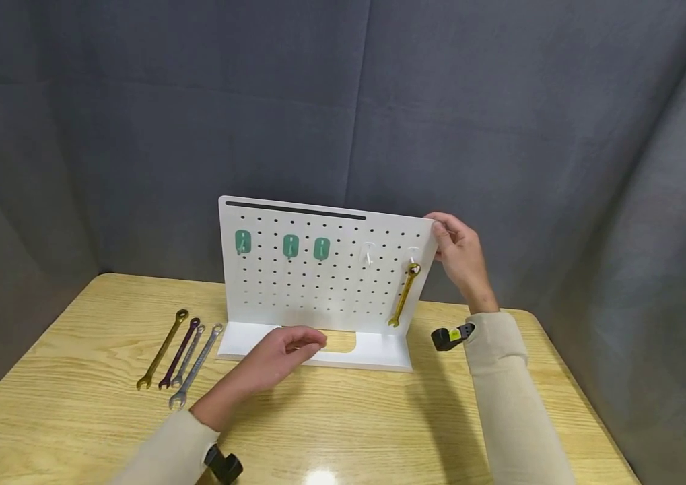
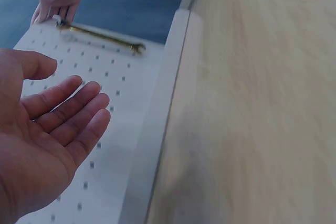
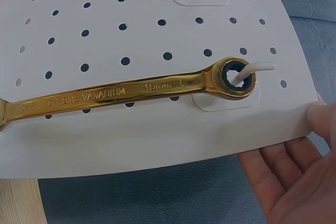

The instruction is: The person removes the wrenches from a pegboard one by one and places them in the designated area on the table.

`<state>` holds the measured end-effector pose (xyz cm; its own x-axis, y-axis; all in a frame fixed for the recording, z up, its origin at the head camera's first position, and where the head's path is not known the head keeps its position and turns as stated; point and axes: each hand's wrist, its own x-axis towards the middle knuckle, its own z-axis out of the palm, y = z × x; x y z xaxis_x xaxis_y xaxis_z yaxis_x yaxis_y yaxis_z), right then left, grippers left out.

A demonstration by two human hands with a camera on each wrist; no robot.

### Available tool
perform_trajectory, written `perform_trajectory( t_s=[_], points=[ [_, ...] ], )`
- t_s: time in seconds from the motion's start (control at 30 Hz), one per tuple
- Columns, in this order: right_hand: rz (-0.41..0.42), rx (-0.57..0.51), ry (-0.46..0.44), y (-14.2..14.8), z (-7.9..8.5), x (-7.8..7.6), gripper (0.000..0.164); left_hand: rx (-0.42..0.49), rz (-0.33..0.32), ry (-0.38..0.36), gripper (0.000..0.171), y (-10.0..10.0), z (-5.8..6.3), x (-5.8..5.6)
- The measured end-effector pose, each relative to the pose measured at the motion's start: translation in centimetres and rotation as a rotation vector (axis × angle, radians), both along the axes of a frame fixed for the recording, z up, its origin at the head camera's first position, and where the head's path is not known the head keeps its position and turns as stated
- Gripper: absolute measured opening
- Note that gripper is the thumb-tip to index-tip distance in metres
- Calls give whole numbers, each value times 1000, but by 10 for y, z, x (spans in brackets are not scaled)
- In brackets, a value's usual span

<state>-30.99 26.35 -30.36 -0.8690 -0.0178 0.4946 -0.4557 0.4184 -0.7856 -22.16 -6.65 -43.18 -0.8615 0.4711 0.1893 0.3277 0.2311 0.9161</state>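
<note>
My right hand [image 1: 460, 256] holds the upper right edge of a white pegboard [image 1: 318, 289], thumb on the front and fingers behind. A gold combination wrench [image 3: 115, 94] hangs by its ring end on a white hook [image 3: 257, 67] near that edge. My left hand [image 1: 282, 350], fingers relaxed and holding nothing, is in front of the board's base. The palm of my left hand [image 2: 52, 124] shows in the left wrist view. Along the board are three green hooks [image 1: 291, 246] and another white hook [image 1: 369, 256], all bare.
Left of the board, several wrenches lie side by side on the wooden table [image 1: 343, 417]: a gold wrench [image 1: 163, 349], a purple wrench [image 1: 180, 353] and two silver ones, including a larger silver wrench [image 1: 197, 367]. A grey curtain [image 1: 294, 101] stands behind.
</note>
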Motion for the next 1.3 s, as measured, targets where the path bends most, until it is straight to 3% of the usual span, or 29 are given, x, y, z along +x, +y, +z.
perform_trajectory(
  t_s=[0.17, 0.3, 0.43, 0.67, 0.8, 1.03, 1.3],
  points=[
    [-5, 5, 4, 0, 2, 1, 34, 49, -53, -16, 29, 35, 6, -15],
    [-21, 25, 2, 0, 4, 2, 33, 68, -58, -49, 33, 60, 8, -26],
    [-18, 42, 34, -2, 4, 1, 30, 116, -7, -43, 34, 81, 8, -36],
    [-27, 24, 80, 1, -1, -2, 29, 200, 111, -99, 33, 113, 4, -47],
    [-7, 27, 80, 3, -2, -3, 31, 231, 134, -126, 31, 125, 1, -51],
    [14, 33, 47, -16, 27, 29, 29, 326, 132, -230, 31, 138, -3, -56],
    [1, 31, 12, -4, 8, 8, 33, 335, 163, -273, 27, 150, -8, -59]
  ],
)
